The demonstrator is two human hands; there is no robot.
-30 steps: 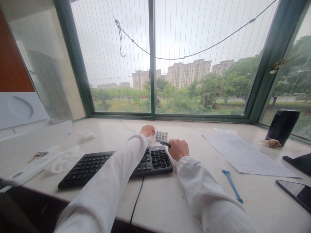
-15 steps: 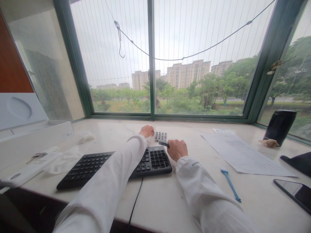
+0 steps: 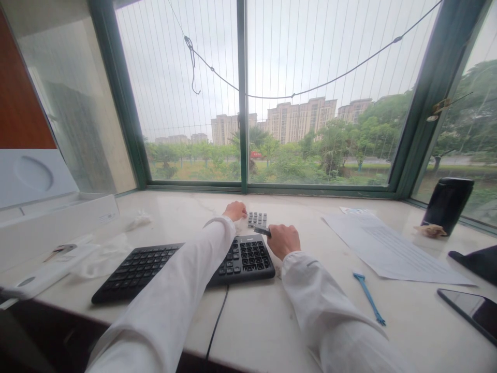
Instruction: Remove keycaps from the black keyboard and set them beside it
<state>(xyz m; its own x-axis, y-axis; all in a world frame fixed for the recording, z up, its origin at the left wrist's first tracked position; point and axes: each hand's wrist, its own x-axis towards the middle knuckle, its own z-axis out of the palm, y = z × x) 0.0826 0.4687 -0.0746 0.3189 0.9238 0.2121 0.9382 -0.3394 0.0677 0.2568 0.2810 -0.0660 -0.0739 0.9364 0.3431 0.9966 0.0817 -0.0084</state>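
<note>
Neither hand has visibly moved, the right hand [image 3: 284, 239] holding a slim dark tool [image 3: 262, 231], the left hand [image 3: 235, 211], its grip unclear, beside keycap-like pieces [image 3: 260, 218] toward the bench's [image 3: 252, 321] far edge, probably light, stiff, best pinched by their sides.

the left sleeve [image 3: 176, 285] hides part of the keyboard [image 3: 250, 261], the phone [image 3: 471, 311] is cut off.

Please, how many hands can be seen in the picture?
2: the left hand, just left of the grey keys, and the right hand, gripping a dark tool near the black keyboard's right end.
</note>
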